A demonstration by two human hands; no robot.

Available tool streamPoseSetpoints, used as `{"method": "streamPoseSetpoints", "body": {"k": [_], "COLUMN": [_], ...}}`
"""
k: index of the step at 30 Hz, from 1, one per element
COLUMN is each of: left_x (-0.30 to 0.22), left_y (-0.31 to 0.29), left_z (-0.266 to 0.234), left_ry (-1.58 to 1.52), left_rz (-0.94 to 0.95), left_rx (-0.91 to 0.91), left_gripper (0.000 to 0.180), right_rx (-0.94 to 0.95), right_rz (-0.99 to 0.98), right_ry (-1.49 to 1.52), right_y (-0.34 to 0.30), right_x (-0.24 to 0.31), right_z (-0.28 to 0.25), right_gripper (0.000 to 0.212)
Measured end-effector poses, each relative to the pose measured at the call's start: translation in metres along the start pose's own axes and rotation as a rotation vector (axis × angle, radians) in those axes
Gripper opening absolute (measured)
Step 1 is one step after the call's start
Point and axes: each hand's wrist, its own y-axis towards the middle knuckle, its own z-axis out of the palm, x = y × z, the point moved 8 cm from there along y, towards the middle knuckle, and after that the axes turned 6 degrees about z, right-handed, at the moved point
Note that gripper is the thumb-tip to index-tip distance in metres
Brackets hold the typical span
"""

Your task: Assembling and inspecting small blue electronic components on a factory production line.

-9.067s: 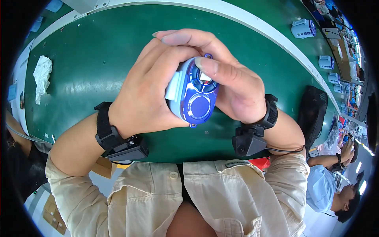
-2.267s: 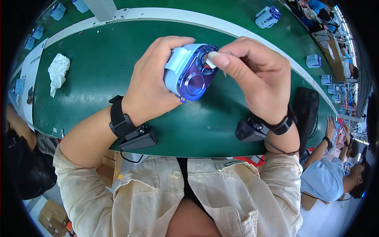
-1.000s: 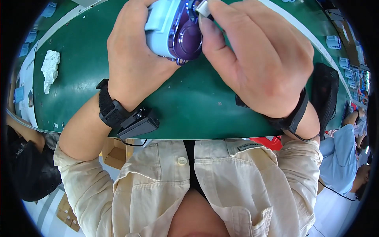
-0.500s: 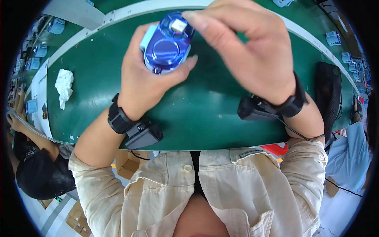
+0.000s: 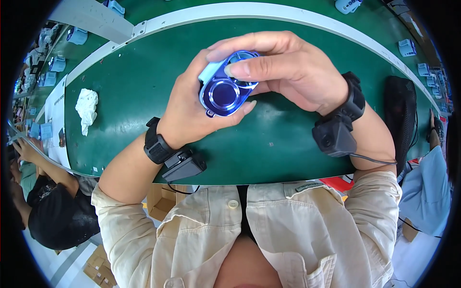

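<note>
I observed the left hand gripping the blue device. The right hand clasped its upper end, thumb frontmost.

Dark print on white panel, tag on beige shirt, neither clearly readable
</note>
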Motion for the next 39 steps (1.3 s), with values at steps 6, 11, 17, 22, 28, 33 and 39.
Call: {"method": "streamPoseSetpoints", "body": {"k": [6,11,17,22,28,33,39], "left_x": [0.008,0.008,0.012,0.012,-0.005,0.008,0.011], "left_y": [-0.006,-0.010,-0.006,-0.001,0.000,-0.005,0.001], "left_z": [0.002,0.001,0.005,0.001,-0.006,-0.022,-0.026], "left_ry": [-0.109,-0.088,-0.141,-0.104,0.002,0.010,0.043], "left_rz": [-0.120,-0.140,-0.167,-0.089,0.049,0.032,-0.041], "left_rx": [0.032,0.027,0.036,-0.014,-0.105,-0.269,-0.260], "left_gripper": [0.076,0.079,0.079,0.083,0.110,0.122,0.119], "right_rx": [0.102,0.109,0.044,0.047,0.056,-0.038,-0.520], "right_rz": [0.035,0.005,0.026,0.031,0.012,-0.079,-0.180], "right_ry": [0.251,0.146,0.159,0.254,0.155,0.204,-0.179], "right_y": [0.001,-0.001,0.000,0.003,0.018,0.047,0.065], "right_x": [0.000,-0.007,-0.012,-0.004,-0.005,0.020,0.083], "right_z": [0.007,0.010,0.004,0.005,-0.002,-0.051,-0.165], "right_gripper": [0.040,0.039,0.037,0.036,0.037,0.034,0.038]}}
